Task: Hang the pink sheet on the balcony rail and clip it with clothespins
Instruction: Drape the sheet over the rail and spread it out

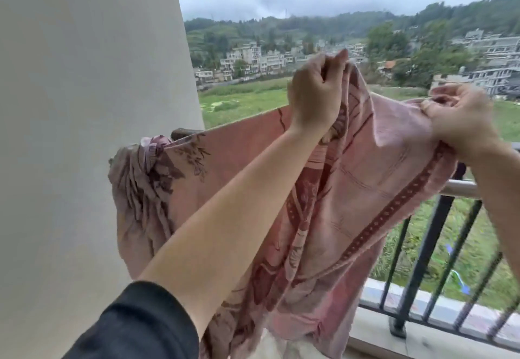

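A pink sheet [247,150] with dark red woven patterns drapes over the balcony rail [461,188] and hangs down in front of it. Its left end is bunched against the wall, where a pale lilac clothespin [153,149] grips it. My left hand [315,96] is raised above the rail, pinching a fold of the sheet's upper edge. My right hand [461,118] is at the far right, fingers closed on the same edge, lifting it off the rail. The rail under the sheet is mostly hidden.
A broad white column [90,105] fills the left. Dark vertical balusters [430,249] run below the metal rail at the right, above a stone ledge [422,302]. Beyond lie a green field, buildings and hills.
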{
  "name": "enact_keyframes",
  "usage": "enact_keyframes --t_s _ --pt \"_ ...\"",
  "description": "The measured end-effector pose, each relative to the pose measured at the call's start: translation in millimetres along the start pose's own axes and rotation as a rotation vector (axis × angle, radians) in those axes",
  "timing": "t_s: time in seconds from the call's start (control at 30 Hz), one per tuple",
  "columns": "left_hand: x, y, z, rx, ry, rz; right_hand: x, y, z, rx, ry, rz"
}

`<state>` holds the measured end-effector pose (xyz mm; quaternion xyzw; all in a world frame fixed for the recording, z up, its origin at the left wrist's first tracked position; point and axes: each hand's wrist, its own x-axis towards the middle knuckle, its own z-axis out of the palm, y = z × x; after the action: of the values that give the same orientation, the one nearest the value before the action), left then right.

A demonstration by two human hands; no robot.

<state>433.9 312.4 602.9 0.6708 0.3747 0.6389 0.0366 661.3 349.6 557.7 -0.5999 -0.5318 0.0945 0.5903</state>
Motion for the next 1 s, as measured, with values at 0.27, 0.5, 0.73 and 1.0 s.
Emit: enact_keyframes --t_s 0.27,0.5,0.73,1.0 --pt "-74 -99 -36 0.467 -0.365 -0.045 -34 36 -38 -0.943 -0.226 0.218" --pt "-62 -186 -149 0.738 -0.293 -0.207 -91 -23 9 -0.629 -0.371 -0.253" --pt "-41 -183 -137 0.513 -0.159 -0.239 -127 -33 70 -0.560 -0.434 -0.383" --pt "-31 -70 -25 0.099 -0.203 0.009 -91 16 -18 -0.610 0.185 -0.209"
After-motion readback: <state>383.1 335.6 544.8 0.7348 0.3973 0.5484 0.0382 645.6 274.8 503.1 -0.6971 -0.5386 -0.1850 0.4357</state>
